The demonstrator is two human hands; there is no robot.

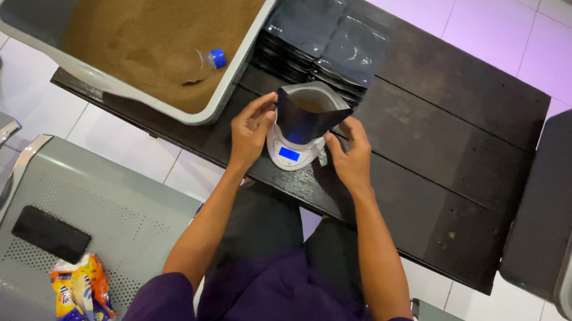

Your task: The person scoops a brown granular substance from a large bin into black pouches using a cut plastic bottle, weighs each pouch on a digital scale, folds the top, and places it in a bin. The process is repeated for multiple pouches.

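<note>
My left hand (pixel 251 130) and right hand (pixel 350 157) cup a dark open pouch (pixel 308 113) standing on a small white scale (pixel 292 153) with a blue-lit screen. Stacked dark pouches (pixel 327 41) lie behind; a grey tub (pixel 239 70) of brown powder sits left.

The light is soft and comes from above. The floor (pixel 506 21) past the table (pixel 445 128) shines white with a purple tint. The table looks very dark. The scale (pixel 290 150) screen glows blue. Shadows are faint. The picture is mostly sharp, but lines bend near the edges.
</note>
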